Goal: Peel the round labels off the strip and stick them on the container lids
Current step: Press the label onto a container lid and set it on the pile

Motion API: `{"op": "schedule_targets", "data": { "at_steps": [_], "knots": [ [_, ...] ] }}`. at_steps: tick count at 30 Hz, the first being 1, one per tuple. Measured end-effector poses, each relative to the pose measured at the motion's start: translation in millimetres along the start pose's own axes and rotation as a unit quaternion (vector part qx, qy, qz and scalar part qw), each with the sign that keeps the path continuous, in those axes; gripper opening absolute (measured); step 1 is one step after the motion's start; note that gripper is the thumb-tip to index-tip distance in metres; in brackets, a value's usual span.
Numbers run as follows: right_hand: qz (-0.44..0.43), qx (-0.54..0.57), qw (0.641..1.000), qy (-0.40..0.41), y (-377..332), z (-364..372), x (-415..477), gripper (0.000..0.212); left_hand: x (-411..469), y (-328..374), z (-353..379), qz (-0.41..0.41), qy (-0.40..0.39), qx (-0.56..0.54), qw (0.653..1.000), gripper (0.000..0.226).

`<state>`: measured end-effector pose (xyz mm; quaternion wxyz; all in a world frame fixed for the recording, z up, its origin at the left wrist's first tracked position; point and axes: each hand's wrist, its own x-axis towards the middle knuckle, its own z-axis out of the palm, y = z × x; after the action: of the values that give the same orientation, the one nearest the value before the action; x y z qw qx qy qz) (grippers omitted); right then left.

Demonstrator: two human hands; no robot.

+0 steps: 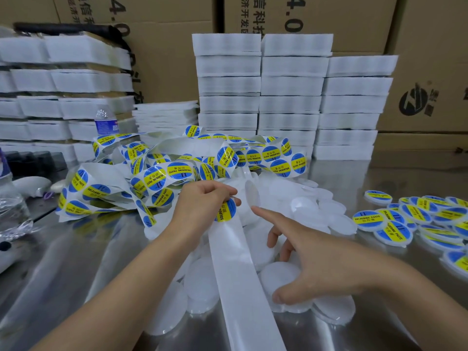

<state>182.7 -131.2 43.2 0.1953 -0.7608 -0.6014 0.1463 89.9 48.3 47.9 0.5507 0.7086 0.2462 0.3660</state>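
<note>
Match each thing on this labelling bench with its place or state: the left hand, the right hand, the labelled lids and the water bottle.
Things:
1. left hand
2. right hand
3. labelled lids
4. water bottle

Places or states:
A. piled at the right side of the table
B. stands behind the tangled strip, towards the left
C. pinches a round label
D. over the bare white lids, forefinger stretched out

Pairs: 1-C, 2-D, 3-A, 4-B
</note>
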Motion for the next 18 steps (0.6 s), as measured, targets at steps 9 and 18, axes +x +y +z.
{"op": "schedule_targets", "data": {
  "at_steps": [9,18],
  "knots": [
    [-0.010,0.073,0.995,0.061,6,-5,3,0.107,-3,3,1,0.002,-0.045,-0.010,0.999,0.034],
    [-0.034,0.155,0.929,0.334,12,-3,19,0.102,-13,0,11,-0.010,-0.150,0.005,0.989,0.035]
  ]
}}
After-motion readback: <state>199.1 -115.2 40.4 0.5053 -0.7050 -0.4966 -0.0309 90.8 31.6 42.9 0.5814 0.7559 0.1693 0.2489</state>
